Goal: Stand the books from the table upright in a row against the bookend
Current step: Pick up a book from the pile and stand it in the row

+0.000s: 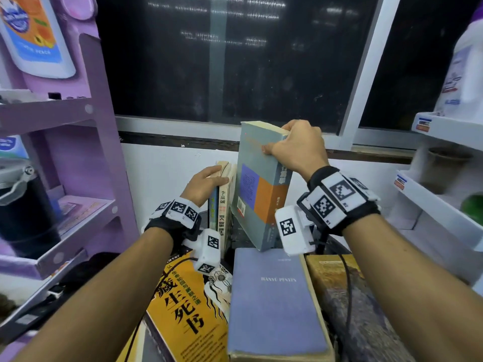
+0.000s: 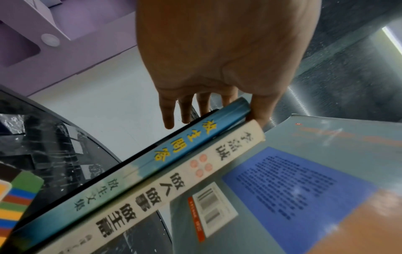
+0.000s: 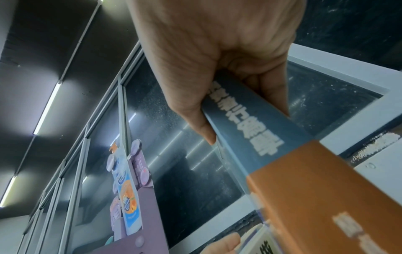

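Two books stand upright at the back of the table, one with a blue spine and one with a cream spine. My left hand steadies them: straight fingers lie along the blue book's left face and the thumb rests across their tops. My right hand grips the top of a thick grey book with an orange block. It is tilted just right of the cream book, its lower corner over the flat books. The bookend is hidden.
A yellow book, a lavender book and a brown book lie flat at the front. A black cable crosses the brown one. A purple shelf unit stands on the left and a white rack on the right, below a dark window.
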